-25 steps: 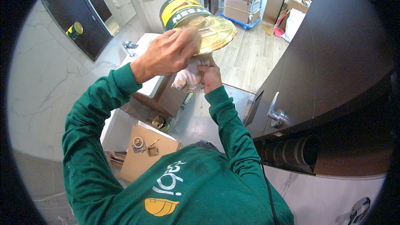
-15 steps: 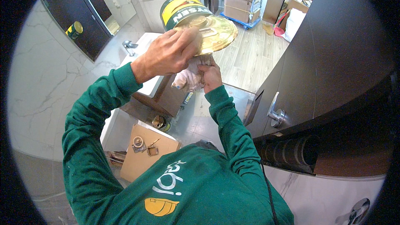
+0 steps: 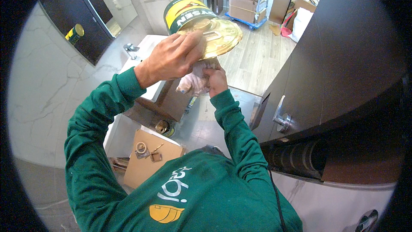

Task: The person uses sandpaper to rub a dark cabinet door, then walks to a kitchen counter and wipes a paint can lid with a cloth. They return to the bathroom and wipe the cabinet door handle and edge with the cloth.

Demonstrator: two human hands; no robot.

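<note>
A large metal can (image 3: 183,13) with a green and yellow label is tipped on its side in front of me, its gold end towards me. That end has a round gold cap on it. My left hand (image 3: 174,56) is closed at the near rim of the gold end, with its fingertips hidden behind the knuckles. Below the can, my right hand (image 3: 217,80) grips a crumpled pale rag (image 3: 194,82), bunched up against the underside of the gold end. Whether the right hand also bears the can's weight is hidden.
A white sink with a faucet (image 3: 131,49) stands to the left, below a mirror. Lower down are an opened can (image 3: 163,127) and a cardboard sheet (image 3: 141,167) with a tape roll and a brush. A dark door (image 3: 317,68) stands right; a carton (image 3: 244,6) sits on a blue dolly ahead.
The can's gold end has shifted slightly left and down in view. Both hands keep nearly the same hold; the whole view has moved a little.
</note>
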